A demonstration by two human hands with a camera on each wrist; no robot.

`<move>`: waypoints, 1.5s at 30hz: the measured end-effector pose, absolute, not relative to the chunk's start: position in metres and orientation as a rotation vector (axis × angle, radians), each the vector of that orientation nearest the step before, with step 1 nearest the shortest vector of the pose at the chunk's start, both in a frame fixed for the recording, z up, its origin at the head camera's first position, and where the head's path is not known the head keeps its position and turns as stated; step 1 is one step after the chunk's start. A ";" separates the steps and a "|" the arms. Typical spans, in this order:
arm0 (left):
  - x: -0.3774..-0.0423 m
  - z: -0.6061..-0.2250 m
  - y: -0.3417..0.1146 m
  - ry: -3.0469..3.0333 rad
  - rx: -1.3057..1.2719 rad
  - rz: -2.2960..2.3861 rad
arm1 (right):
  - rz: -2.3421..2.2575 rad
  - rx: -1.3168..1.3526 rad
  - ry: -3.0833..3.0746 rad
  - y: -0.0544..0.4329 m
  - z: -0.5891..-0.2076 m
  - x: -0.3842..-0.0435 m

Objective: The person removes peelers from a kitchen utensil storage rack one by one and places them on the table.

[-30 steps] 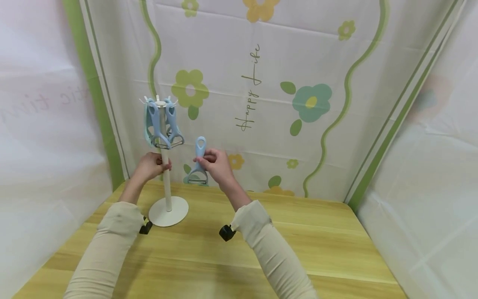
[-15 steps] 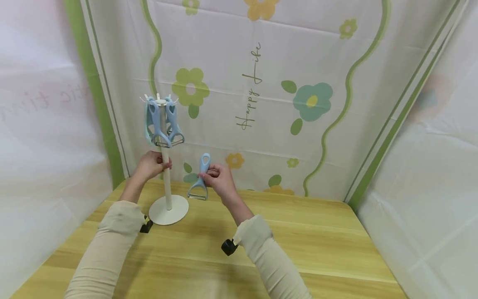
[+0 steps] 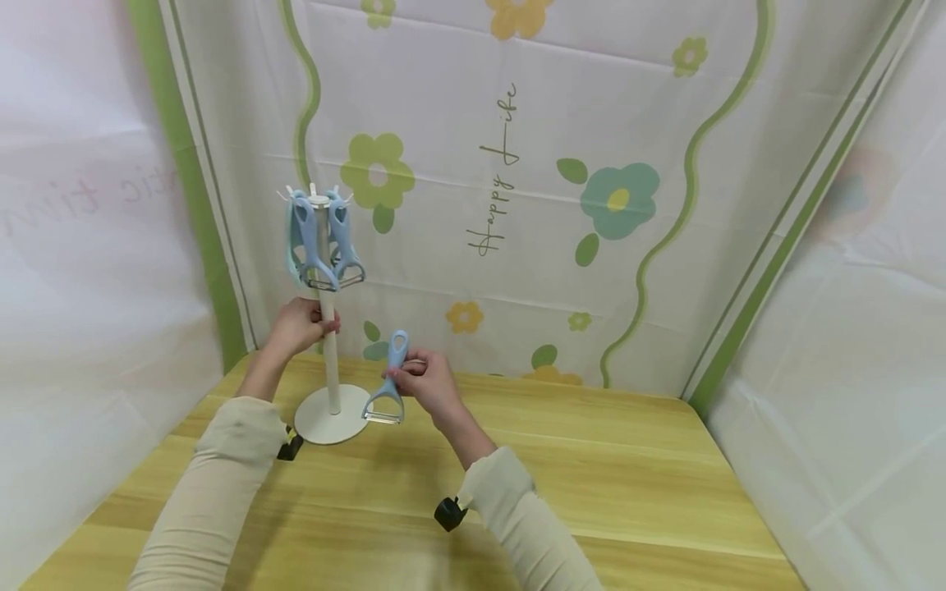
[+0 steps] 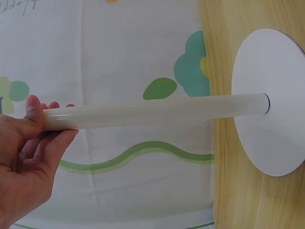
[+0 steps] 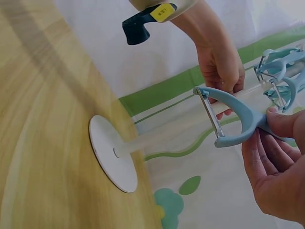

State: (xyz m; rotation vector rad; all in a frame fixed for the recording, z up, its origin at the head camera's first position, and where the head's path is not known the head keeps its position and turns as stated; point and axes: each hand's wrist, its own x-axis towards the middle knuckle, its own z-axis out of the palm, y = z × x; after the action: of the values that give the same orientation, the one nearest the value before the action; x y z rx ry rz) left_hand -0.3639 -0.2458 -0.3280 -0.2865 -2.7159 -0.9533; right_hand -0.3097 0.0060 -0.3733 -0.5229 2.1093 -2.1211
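Note:
My left hand (image 3: 297,327) grips the white pole of a stand (image 4: 157,110), below its hooks. In the left wrist view, thumb and fingers wrap round the upper end of the visible pole. My right hand (image 3: 434,386) pinches a light blue peeler (image 3: 386,400) by its handle, blade end down, just right of the stand. The right wrist view shows its Y-shaped head and metal blade (image 5: 211,114), with thumb above the handle and fingers under it. Several more blue peelers (image 3: 342,246) hang from the hooks at the stand's top.
The stand's round white base (image 3: 325,427) rests on the wooden table (image 3: 628,484) near its back left. A white cloth (image 3: 532,271) with printed flowers hangs behind, and pale cloth sides rise left and right. Black wrist cameras (image 3: 449,514) sit at both cuffs.
My right hand has lowered the peeler from beside the hanging ones to near the level of the stand's base. My left hand keeps its grip on the pole.

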 end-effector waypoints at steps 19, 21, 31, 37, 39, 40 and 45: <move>-0.368 -0.329 -0.249 -2.698 -0.312 -0.935 | -2.086 -0.407 2.090 -0.004 -0.413 -0.302; -0.368 -0.328 -0.249 -2.700 -0.311 -0.920 | -2.079 -0.405 2.086 -0.004 -0.416 -0.301; -0.367 -0.329 -0.248 -2.700 -0.303 -0.896 | -2.034 -0.384 2.088 -0.008 -0.434 -0.295; -0.367 -0.330 -0.247 -2.704 -0.306 -0.900 | -2.027 -0.325 2.093 -0.010 -0.441 -0.292; -0.367 -0.329 -0.247 -2.700 -0.305 -0.911 | -2.013 -0.323 2.103 -0.011 -0.442 -0.290; -0.366 -0.329 -0.247 -2.698 -0.305 -0.915 | -2.014 -0.318 2.100 -0.011 -0.442 -0.289; -0.366 -0.329 -0.247 -2.688 -0.303 -0.929 | -1.972 -0.323 2.110 -0.013 -0.447 -0.288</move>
State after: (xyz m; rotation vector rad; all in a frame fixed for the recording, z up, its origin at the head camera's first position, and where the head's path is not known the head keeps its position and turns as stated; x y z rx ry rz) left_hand -0.3658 -0.2475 -0.3286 -0.3031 -2.6876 -0.9292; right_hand -0.2881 -0.0127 -0.4473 -0.3232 2.1105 -1.9723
